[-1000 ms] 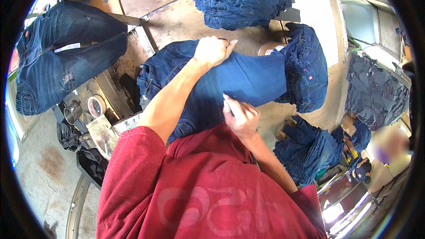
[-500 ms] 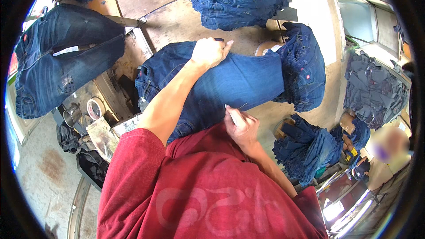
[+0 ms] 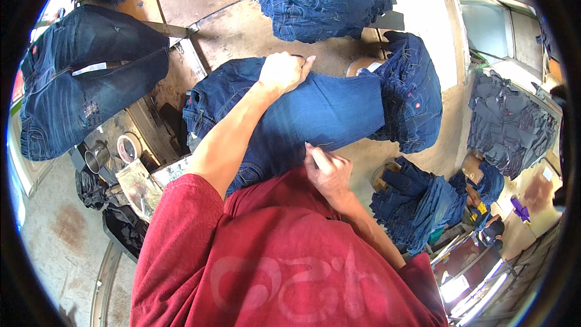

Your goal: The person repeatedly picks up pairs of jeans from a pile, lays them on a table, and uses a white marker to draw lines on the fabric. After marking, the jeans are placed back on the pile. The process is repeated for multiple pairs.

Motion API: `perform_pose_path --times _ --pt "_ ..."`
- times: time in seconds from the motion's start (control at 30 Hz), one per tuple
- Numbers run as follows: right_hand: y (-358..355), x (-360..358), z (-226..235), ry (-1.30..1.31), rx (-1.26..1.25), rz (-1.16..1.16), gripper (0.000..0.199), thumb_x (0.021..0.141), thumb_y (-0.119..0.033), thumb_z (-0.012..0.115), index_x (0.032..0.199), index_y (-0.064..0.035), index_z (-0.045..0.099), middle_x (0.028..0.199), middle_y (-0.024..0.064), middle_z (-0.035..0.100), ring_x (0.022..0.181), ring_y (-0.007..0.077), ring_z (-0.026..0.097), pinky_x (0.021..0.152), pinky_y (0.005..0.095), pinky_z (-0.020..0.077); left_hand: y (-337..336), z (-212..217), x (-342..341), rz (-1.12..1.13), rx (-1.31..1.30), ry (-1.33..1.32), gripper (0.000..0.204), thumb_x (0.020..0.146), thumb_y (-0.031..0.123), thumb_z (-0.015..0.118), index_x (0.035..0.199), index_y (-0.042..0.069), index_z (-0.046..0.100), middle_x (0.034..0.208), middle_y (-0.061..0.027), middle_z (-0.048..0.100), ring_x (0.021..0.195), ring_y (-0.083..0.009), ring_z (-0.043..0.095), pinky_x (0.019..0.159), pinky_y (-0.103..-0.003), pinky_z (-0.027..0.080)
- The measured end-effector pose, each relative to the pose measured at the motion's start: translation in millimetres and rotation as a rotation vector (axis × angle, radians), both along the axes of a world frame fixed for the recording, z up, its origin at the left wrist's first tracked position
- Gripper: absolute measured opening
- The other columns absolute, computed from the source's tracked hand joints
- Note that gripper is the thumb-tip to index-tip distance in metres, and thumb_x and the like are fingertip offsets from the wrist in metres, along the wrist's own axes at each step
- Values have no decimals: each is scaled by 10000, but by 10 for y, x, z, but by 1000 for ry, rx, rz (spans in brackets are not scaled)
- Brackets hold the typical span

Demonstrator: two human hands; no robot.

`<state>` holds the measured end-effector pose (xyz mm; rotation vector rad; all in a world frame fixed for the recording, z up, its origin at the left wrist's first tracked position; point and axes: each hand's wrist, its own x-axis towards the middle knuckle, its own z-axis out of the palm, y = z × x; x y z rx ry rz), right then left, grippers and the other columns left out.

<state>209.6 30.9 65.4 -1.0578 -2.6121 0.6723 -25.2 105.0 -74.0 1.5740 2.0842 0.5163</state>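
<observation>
A pair of blue jeans (image 3: 330,109) lies spread across the work surface in front of me, its leg stretched toward the right. At the far edge of the denim, my left hand (image 3: 284,72) is closed on the cloth with the thumb sticking out. My right hand (image 3: 328,172) pinches the near edge, close to my red shirt. The fabric between both hands looks fairly flat, while the waist end at the left is bunched and partly covered by my left forearm. A fine thread-like line shows just beyond my right fingertips.
Dark jeans (image 3: 91,85) hang over a support at the left. Piles of denim stand at the back (image 3: 324,3), beside the leg end (image 3: 414,94) and at the lower right (image 3: 417,206). A tape roll (image 3: 128,148) and metal cup (image 3: 97,158) sit left. Dark garments (image 3: 511,124) are stacked far right.
The whole scene has shifted very slightly to the left in view. Both hands keep the same hold on the jeans.
</observation>
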Motion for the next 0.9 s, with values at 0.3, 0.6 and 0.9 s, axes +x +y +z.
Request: perform_pose_path --times 0.3,0.6,0.9 --pt "62 -76 -150 1 59 50 191 869 -53 806 1048 -118 786 677 13 681 551 193 671 510 346 532 3 -27 6 -7 28 14 627 1105 510 546 723 88 809 700 -221 739 658 -406 758 691 -499 630" --pt "115 -96 -112 122 1 19 161 887 -35 790 1032 -103 776 698 32 696 566 186 690 502 344 530 -15 -57 11 -8 100 67 588 1086 467 611 669 89 780 636 -203 706 598 -385 736 614 -482 611" --pt "70 -41 -18 -41 -18 21 140 872 -37 812 990 -103 776 708 47 708 571 221 703 513 381 542 -19 -25 19 4 27 24 643 1099 501 562 681 71 794 662 -221 722 632 -398 751 658 -490 623"
